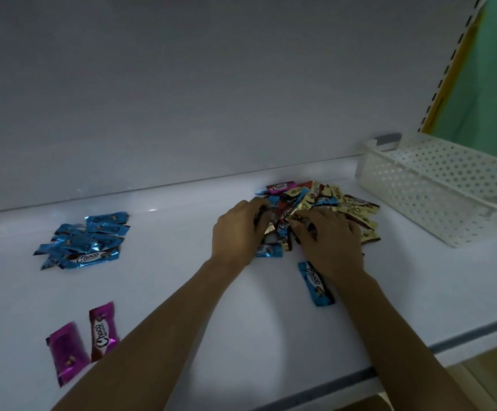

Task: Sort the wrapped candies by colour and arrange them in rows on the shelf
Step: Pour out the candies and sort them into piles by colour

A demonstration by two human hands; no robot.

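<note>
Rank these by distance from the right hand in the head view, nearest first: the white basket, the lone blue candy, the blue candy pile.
1. lone blue candy: beside the wrist of the right hand.
2. white basket: to the right, further back.
3. blue candy pile: far left.

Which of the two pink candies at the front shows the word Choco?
The right-hand pink candy: Choco runs along its wrapper in big letters, while the left pink candy beside it shows no writing at all.

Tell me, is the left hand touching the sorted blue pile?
Apart: the head view shows bare shelf between the left hand and the blue pile.
</note>
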